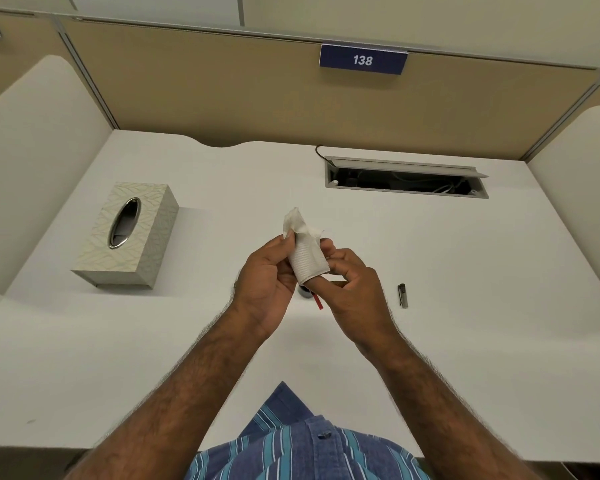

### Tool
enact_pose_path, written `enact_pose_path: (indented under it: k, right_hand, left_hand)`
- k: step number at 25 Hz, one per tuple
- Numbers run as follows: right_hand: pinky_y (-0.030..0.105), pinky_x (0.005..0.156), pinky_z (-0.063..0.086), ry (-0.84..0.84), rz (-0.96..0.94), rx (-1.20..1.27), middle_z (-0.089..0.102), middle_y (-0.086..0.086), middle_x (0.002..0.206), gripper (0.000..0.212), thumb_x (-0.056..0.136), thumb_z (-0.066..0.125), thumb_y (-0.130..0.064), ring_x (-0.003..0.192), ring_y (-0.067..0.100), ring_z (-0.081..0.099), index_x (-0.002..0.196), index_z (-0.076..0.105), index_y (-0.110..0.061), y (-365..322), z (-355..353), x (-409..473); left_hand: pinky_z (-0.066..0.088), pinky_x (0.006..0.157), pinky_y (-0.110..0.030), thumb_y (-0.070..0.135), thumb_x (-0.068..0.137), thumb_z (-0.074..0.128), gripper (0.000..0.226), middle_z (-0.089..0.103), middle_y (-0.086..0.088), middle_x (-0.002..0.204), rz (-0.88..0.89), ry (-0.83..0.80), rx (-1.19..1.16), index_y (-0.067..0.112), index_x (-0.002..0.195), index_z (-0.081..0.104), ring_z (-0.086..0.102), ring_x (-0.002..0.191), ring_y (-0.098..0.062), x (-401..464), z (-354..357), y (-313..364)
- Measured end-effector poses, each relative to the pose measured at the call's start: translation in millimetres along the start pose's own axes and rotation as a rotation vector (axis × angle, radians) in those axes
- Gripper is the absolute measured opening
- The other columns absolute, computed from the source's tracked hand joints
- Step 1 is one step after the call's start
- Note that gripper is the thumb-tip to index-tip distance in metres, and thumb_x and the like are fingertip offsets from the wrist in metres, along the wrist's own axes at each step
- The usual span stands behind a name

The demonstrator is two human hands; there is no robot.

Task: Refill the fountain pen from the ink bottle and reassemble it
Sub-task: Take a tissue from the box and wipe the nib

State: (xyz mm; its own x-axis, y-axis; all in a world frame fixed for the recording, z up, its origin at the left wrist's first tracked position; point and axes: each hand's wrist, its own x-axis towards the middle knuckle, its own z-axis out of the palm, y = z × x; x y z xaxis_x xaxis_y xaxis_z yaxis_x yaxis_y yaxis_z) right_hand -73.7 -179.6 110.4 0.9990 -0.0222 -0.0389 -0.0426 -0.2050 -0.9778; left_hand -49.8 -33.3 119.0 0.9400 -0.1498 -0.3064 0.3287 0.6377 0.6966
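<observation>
Behind tissue, pen mostly hidden.

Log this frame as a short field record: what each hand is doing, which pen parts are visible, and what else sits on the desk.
left hand: grips the tissue from the left
right hand: fingers curled against the tissue's right side
tissue: folded, wrapped round something held between the hands; a thin red piece sticks out below
ink bottle: dark, mostly hidden behind the hands
pen cap: lies on the desk, right of the hands, untouched
tissue box: on the desk, left
desk: white, cable hatch open at rear
</observation>
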Motion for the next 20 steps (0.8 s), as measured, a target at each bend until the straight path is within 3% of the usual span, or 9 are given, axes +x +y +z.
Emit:
enact_pose_path:
  k: [4,8,11,20]
  right_hand:
    - [0.012,0.069,0.053,-0.007,0.001,0.0,0.071,-0.012,0.111,0.012,0.086,0.088,-0.022,0.096,0.003,0.071,0.097,0.083,-0.024,-0.9,0.1,-1.2]
    - [0.009,0.066,0.053,-0.014,-0.018,0.008,0.07,-0.014,0.108,0.025,0.086,0.088,-0.02,0.089,-0.006,0.068,0.085,0.075,-0.041,-5.1,1.4,-2.1]
    - [0.009,0.064,0.053,-0.011,-0.022,0.008,0.07,-0.011,0.107,0.027,0.085,0.089,-0.019,0.085,-0.006,0.068,0.083,0.075,-0.042,-5.3,2.1,-2.2]
    - [0.008,0.064,0.052,-0.02,-0.019,0.026,0.071,-0.009,0.106,0.031,0.085,0.089,-0.016,0.085,-0.008,0.067,0.076,0.076,-0.042,-6.4,0.0,-2.6]
  left_hand:
    - [0.044,0.116,-0.063,0.019,0.109,0.046,0.033,0.08,-0.025,0.109,-0.018,0.017,-0.042,-0.003,0.118,0.069,0.078,0.106,-0.036,1.7,-2.2,-1.4]
    - [0.051,0.112,-0.058,0.019,0.109,0.046,0.034,0.08,-0.024,0.109,-0.019,0.023,-0.043,-0.005,0.119,0.069,0.079,0.105,-0.035,2.5,-4.6,-2.0]
    - [0.058,0.105,-0.053,0.018,0.109,0.046,0.035,0.08,-0.025,0.109,-0.026,0.027,-0.058,-0.006,0.119,0.069,0.079,0.105,-0.037,3.0,-6.6,-3.1]
    - [0.058,0.102,-0.053,0.017,0.109,0.047,0.034,0.079,-0.027,0.111,-0.039,0.028,-0.047,-0.007,0.122,0.067,0.079,0.105,-0.037,4.9,-9.4,-3.4]
